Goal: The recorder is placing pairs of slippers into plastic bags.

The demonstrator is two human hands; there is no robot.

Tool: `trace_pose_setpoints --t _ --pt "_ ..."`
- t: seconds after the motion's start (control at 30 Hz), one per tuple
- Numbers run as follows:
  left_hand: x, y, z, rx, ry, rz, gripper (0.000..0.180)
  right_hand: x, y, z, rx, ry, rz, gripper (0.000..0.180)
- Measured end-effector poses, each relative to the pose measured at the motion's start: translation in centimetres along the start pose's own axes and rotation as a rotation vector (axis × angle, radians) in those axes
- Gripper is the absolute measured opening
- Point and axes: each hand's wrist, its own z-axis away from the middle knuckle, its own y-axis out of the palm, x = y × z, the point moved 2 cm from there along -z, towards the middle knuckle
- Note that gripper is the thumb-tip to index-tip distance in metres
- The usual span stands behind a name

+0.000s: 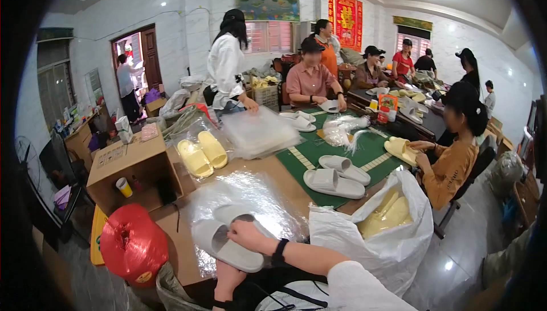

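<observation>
A pair of light grey slippers rests on a stack of clear plastic bags (268, 197) at the near edge of the table. The nearer grey slipper (213, 240) lies partly over the bags, its heel toward me. Beyond it shows the toe strap of the other grey slipper (231, 213). My right hand (248, 236) reaches in from the right, its fingers closed at the inner edge of the slippers. Below the near slipper's heel is my left hand (228, 277); its fingers are hidden by the slipper. Both wrists wear black bands.
A red twine roll (134, 242) and open cardboard box (134, 165) stand left. Bagged yellow slippers (202, 154) and plastic sheets (259, 134) lie ahead. Grey slippers (336, 183) sit on a green mat; a white sack (393, 242) stands right. Several people work around.
</observation>
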Motion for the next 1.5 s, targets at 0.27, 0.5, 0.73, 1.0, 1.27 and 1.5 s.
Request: trace_pose_setpoints --t 0.27,0.5,0.73,1.0,1.27,1.5 --pt "0.9 -0.2 0.6 -0.074 0.145 -0.152 0.049 0.3 -1.7 5.2 -0.110 0.147 0.156 0.035" --pt "2.3 0.1 0.9 0.054 0.102 -0.204 0.044 -1.5 -2.3 5.5 -0.120 0.161 0.259 0.033" --pt "1.6 -0.1 1.0 0.111 0.048 -0.209 0.054 -7.4 -5.8 4.7 -0.448 0.313 0.232 0.031" --pt "1.3 -1.8 0.7 0.097 -0.028 -0.125 0.029 -5.3 -10.8 11.3 -0.739 0.444 -0.650 0.026" --pt "0.6 -3.6 -0.3 -0.253 -0.266 0.167 0.020 -4.4 -10.1 20.6 -0.746 0.628 -1.476 0.031" --pt "0.7 -3.7 -0.8 -0.321 -0.297 0.214 0.019 -3.3 -11.4 20.4 -0.693 0.559 -1.179 0.029"
